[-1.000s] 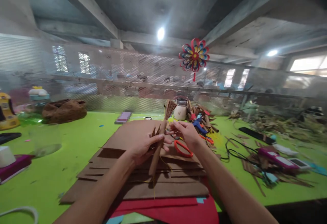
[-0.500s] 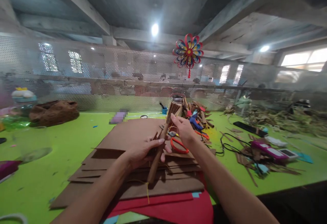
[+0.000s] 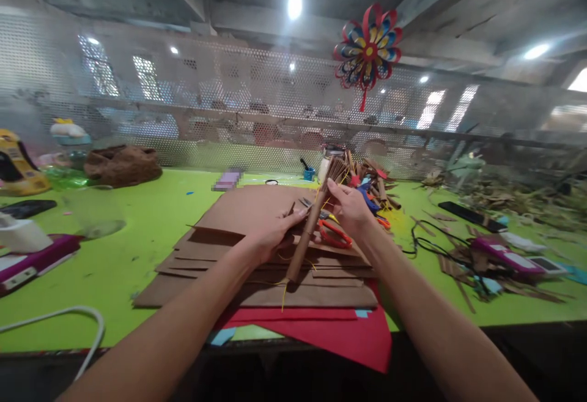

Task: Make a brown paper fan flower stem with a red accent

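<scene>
A slim brown paper roll point(image 3: 303, 249) with a fringed top, like a small broom, leans upward to the right over the paper stack. My right hand point(image 3: 351, 206) pinches it just below the fringe. Thin yellow thread point(image 3: 284, 298) dangles from its lower end. Beside the roll's middle is my left hand point(image 3: 275, 230), fingers curled and thumb tip close to the roll's left edge. A dark brown sliver shows by that thumb; what the fingers grip is hidden. Orange-handled scissors point(image 3: 337, 234) lie behind the roll, partly covered by it and my right hand.
Under my hands lie stacked brown paper sheets point(image 3: 238, 212) over red paper point(image 3: 348, 335). Paper scraps point(image 3: 380, 188) pile up behind. At the right are a black cable point(image 3: 415, 240), a purple power strip point(image 3: 499, 255) and dried plant matter point(image 3: 527, 182). A mesh screen point(image 3: 220, 145) stands behind.
The view has tilted down and swung left. My left thumb lay across the roll before and is now at its left side. My right hand keeps its pinch near the fringe.
</scene>
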Demonstrator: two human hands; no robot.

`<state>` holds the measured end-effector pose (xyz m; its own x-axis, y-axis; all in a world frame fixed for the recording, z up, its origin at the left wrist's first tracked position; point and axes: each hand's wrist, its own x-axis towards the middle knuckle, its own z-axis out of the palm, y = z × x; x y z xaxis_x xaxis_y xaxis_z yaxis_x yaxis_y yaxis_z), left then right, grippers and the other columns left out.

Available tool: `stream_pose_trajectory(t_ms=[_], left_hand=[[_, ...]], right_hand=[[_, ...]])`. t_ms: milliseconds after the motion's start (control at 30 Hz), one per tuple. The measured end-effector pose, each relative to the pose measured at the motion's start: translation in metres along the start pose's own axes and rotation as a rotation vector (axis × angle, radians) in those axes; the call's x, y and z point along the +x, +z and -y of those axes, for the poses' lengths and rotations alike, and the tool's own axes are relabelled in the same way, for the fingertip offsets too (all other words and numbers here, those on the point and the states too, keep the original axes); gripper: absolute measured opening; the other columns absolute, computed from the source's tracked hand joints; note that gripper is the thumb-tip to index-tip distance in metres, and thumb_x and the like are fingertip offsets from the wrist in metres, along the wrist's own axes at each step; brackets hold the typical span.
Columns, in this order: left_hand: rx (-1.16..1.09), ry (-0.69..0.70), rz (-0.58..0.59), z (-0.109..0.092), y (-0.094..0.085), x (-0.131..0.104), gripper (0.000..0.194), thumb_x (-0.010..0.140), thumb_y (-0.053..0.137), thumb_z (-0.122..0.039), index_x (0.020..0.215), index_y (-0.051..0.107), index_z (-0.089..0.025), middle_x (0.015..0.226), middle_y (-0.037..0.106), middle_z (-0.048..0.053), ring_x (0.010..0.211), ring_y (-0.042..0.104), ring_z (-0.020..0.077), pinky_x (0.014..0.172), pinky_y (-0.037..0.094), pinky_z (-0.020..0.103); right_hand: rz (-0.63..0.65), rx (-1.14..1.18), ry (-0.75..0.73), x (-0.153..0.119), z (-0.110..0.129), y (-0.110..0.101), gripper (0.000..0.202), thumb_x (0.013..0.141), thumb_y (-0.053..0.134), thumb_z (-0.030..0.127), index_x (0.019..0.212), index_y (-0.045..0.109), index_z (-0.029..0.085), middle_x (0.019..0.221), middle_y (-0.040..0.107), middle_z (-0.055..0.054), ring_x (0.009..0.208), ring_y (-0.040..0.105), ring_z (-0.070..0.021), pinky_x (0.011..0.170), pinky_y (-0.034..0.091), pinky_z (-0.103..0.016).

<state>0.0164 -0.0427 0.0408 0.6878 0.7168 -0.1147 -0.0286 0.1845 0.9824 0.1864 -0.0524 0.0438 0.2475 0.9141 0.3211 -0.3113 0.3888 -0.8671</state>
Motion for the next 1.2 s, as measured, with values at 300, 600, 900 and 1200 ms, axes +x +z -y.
stream_pose_trajectory(t_ms=[300, 600, 900, 1200], left_hand=[[0.112, 0.073, 0.056, 0.01, -0.004, 0.007, 0.033, 0.069, 0.064, -0.041, 0.093, 0.062, -0.019, 0.086, 0.068, 0.004, 0.079, 0.061, 0.0163, 0.064, 0.034, 0.025], [0.094, 0.019, 0.082, 0.009, 0.0, 0.003, 0.033, 0.07, 0.065, -0.035, 0.099, 0.062, -0.02, 0.085, 0.069, 0.005, 0.08, 0.061, 0.0161, 0.064, 0.036, 0.024], [-0.077, 0.215, -0.193, -0.006, -0.02, 0.005, 0.024, 0.073, 0.06, -0.03, 0.092, 0.064, -0.016, 0.089, 0.069, 0.007, 0.081, 0.061, 0.0154, 0.061, 0.036, 0.023], [-0.105, 0.258, -0.246, -0.015, -0.036, -0.001, 0.027, 0.074, 0.059, -0.035, 0.094, 0.062, -0.018, 0.085, 0.069, 0.007, 0.082, 0.062, 0.0155, 0.056, 0.033, 0.022]], right_hand=[[0.026, -0.003, 0.014, 0.0, -0.008, 0.001, 0.028, 0.06, 0.071, 0.04, 0.065, 0.062, 0.015, 0.06, 0.06, 0.002, 0.056, 0.054, -0.0106, 0.056, 0.045, -0.025], [-0.046, -0.363, -0.181, -0.001, -0.02, 0.012, 0.037, 0.068, 0.06, 0.051, 0.064, 0.06, 0.014, 0.056, 0.057, 0.001, 0.054, 0.051, -0.0105, 0.053, 0.041, -0.023], [0.22, -0.256, 0.134, -0.018, -0.016, 0.019, 0.036, 0.072, 0.057, 0.049, 0.079, 0.065, 0.015, 0.073, 0.064, -0.005, 0.059, 0.057, -0.0122, 0.053, 0.043, -0.024], [0.576, -0.278, 0.254, -0.023, -0.017, 0.008, 0.033, 0.07, 0.067, 0.032, 0.099, 0.064, 0.015, 0.071, 0.06, -0.002, 0.056, 0.049, -0.0086, 0.053, 0.038, -0.023]])
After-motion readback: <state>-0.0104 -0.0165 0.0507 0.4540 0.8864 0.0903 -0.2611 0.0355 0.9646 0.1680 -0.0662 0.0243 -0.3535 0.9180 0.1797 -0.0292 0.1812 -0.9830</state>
